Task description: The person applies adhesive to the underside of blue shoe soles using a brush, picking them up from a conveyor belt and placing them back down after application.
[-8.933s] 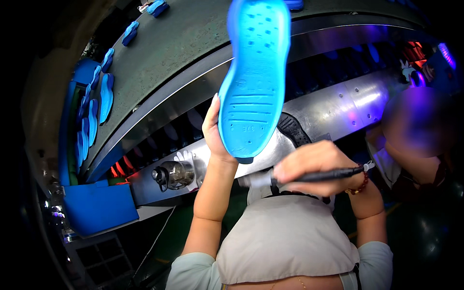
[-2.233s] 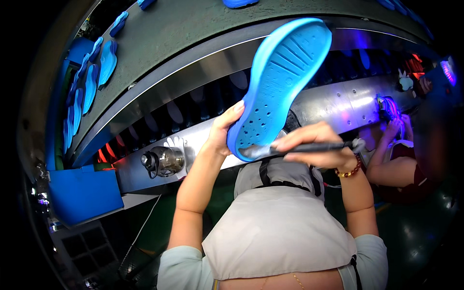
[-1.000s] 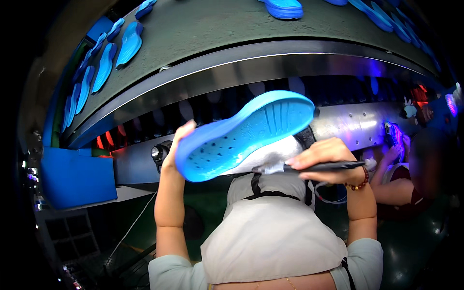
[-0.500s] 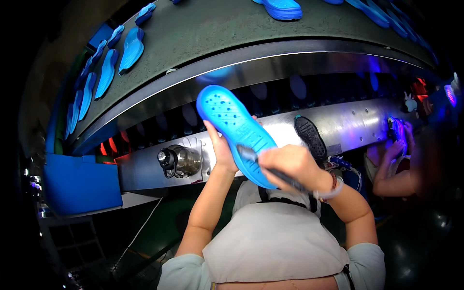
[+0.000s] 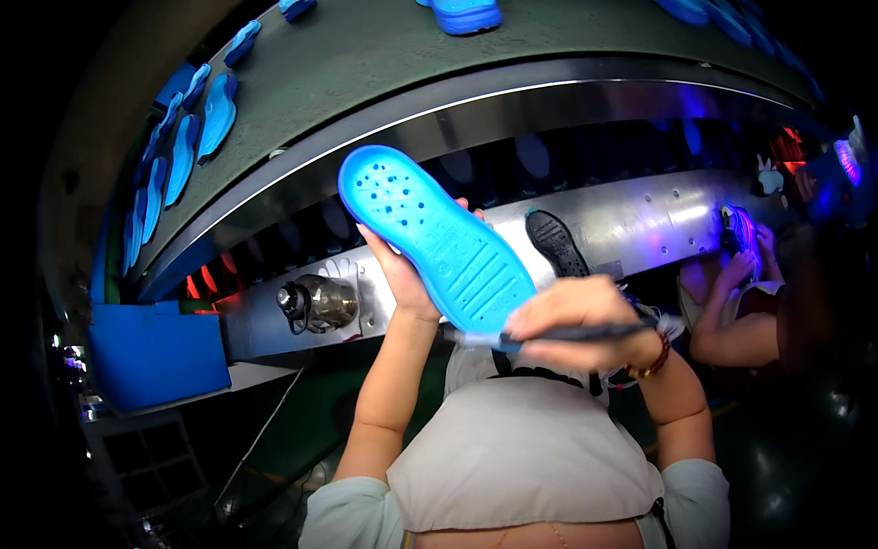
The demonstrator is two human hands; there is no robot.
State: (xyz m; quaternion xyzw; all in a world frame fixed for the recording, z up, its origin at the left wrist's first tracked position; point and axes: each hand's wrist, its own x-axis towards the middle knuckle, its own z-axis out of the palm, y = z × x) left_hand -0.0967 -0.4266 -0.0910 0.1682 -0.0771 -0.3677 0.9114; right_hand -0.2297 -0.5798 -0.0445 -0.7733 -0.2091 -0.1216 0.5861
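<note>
My left hand (image 5: pixel 402 274) holds a bright blue shoe sole (image 5: pixel 430 233) from beneath, its thumb along the left edge and fingertips showing at the right edge. The sole tilts, with its holed, rounded end up and left and its ribbed end toward me. Closed around a dark-handled brush (image 5: pixel 608 331), my right hand (image 5: pixel 576 306) is at the sole's near end. The brush's pale tip is smeared by motion and lies just past the near edge; whether it touches the sole I cannot tell.
A steel ledge (image 5: pixel 622 206) carries a black insole-shaped piece (image 5: pixel 556 240) and a smoky bottle with a black lid (image 5: pixel 331 304). Beyond is a green conveyor belt (image 5: pixel 366 73) with several blue soles. A blue box (image 5: pixel 160 352) stands left; a co-worker's hands (image 5: pixel 752 256) are at right.
My right hand and the brush have moved from over the sole's ribbed part to its near end. The sole has shifted slightly left and up in view, still held by my left hand.
</note>
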